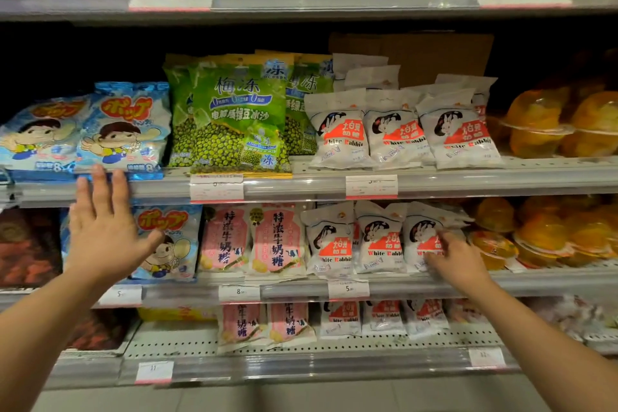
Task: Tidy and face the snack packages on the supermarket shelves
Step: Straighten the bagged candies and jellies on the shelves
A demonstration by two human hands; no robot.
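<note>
Where right hand (449,262) rests: rabbit bag (422,237).

Both bare forearms reached forward and up from the lower corners of the view. The left hand (103,231) was raised with its back to the camera, fingers straight and slightly spread, pointing upward, thumb splayed out to the right. The right hand (456,262) sat lower, wrist angled inward, its fingers (443,241) blurred and bent forward.

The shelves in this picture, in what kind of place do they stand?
Most likely a supermarket or grocery shop: tiered metal shelves carry rows of identical candy bags, and price tags sit along each shelf edge.
</note>
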